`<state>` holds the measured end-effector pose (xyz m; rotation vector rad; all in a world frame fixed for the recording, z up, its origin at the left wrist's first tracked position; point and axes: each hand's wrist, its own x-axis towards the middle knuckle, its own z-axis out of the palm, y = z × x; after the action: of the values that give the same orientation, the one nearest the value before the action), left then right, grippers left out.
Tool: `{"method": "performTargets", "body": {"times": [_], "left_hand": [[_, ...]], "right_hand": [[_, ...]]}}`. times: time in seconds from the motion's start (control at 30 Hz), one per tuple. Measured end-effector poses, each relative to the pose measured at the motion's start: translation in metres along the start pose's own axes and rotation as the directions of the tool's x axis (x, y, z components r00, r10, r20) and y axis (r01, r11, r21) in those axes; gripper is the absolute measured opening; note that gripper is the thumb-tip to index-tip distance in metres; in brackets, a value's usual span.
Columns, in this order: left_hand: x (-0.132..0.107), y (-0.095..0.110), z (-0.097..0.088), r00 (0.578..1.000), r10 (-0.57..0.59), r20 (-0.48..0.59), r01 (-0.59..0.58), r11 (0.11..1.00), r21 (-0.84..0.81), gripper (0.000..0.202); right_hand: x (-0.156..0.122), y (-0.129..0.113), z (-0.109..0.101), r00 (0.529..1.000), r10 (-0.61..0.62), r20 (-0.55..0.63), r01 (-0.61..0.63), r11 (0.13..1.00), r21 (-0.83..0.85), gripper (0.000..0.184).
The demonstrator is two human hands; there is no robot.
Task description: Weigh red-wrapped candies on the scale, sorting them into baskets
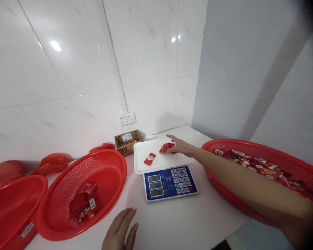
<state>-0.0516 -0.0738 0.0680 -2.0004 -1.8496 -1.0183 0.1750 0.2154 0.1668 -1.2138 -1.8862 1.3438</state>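
My right hand [177,145] reaches out over the white tray [146,165] of a weighing scale [169,182] and is closed on red candy packets [166,148] at the tray's far right. A single red packet [149,158] lies in the middle of the tray. My left hand [120,231] rests flat on the white counter near the front edge, fingers stretched out, holding nothing. It lies just right of a red mesh basket [67,225] with a few red packets [83,205] inside.
A large red basket [224,187] full of red packets stands at the right, under my right forearm. A red tub [7,208] sits at far left. Red plastic bags [52,162] and a small cardboard box [127,140] lie along the tiled wall below a socket [127,119].
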Motion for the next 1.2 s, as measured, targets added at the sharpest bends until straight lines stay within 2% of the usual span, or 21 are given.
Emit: {"method": "performTargets", "body": {"times": [0.17, 0.27, 0.4, 0.47, 0.53, 0.63, 0.73, 0.83, 0.93, 1.03, 1.1, 1.2], "left_hand": [[0.005, 0.0, 0.0, 0.995, 0.09, 0.054, -0.091, 0.996, 0.01, 0.031], [0.005, 0.003, 0.003, 0.998, 0.049, 0.035, -0.05, 0.999, 0.005, 0.031], [0.004, 0.005, 0.006, 0.999, 0.021, 0.027, -0.021, 1.0, -0.002, 0.032], [0.003, 0.004, 0.006, 1.0, 0.02, 0.024, -0.02, 1.0, -0.002, 0.032], [0.002, 0.003, 0.007, 1.0, 0.021, 0.016, -0.021, 1.0, 0.0, 0.032], [0.001, 0.001, 0.009, 0.999, 0.04, 0.013, -0.04, 0.999, 0.0, 0.032], [0.001, 0.002, 0.012, 0.997, 0.062, 0.037, -0.062, 0.998, 0.015, 0.033], [0.004, 0.002, 0.01, 0.994, 0.088, 0.061, -0.091, 0.995, 0.045, 0.032], [0.008, 0.0, 0.004, 0.981, 0.163, 0.104, -0.17, 0.983, 0.069, 0.032], [0.009, -0.002, -0.001, 0.979, 0.173, 0.11, -0.182, 0.98, 0.08, 0.032], [0.008, -0.002, 0.0, 0.982, 0.159, 0.107, -0.167, 0.983, 0.072, 0.032], [0.004, -0.001, 0.005, 0.99, 0.121, 0.074, -0.124, 0.991, 0.04, 0.031]], "right_hand": [[0.001, 0.005, -0.006, 0.999, 0.009, -0.048, -0.009, 1.0, 0.006, 0.077], [0.0, -0.006, -0.001, 0.998, -0.001, -0.068, 0.003, 1.0, 0.03, 0.066], [-0.002, -0.024, 0.01, 0.999, -0.028, -0.027, 0.03, 0.997, 0.067, 0.06], [-0.003, -0.027, 0.01, 0.997, -0.08, -0.016, 0.08, 0.997, -0.013, 0.061], [-0.001, -0.024, 0.004, 0.988, -0.154, -0.023, 0.148, 0.976, -0.161, 0.062], [0.002, -0.009, -0.006, 0.973, -0.227, 0.036, 0.22, 0.872, -0.437, 0.062], [0.004, 0.009, -0.008, 0.968, -0.225, 0.11, 0.248, 0.787, -0.566, 0.058], [0.007, 0.019, -0.001, 0.968, -0.239, 0.072, 0.235, 0.775, -0.587, 0.042], [0.013, 0.016, 0.007, 0.969, -0.246, -0.029, 0.181, 0.786, -0.591, 0.026], [0.022, 0.007, 0.011, 0.968, -0.226, -0.108, 0.129, 0.82, -0.558, 0.03], [0.028, 0.004, 0.01, 0.974, -0.194, -0.117, 0.102, 0.838, -0.537, 0.033], [0.032, 0.008, 0.0, 0.979, -0.146, -0.142, 0.043, 0.83, -0.557, 0.035]]}}
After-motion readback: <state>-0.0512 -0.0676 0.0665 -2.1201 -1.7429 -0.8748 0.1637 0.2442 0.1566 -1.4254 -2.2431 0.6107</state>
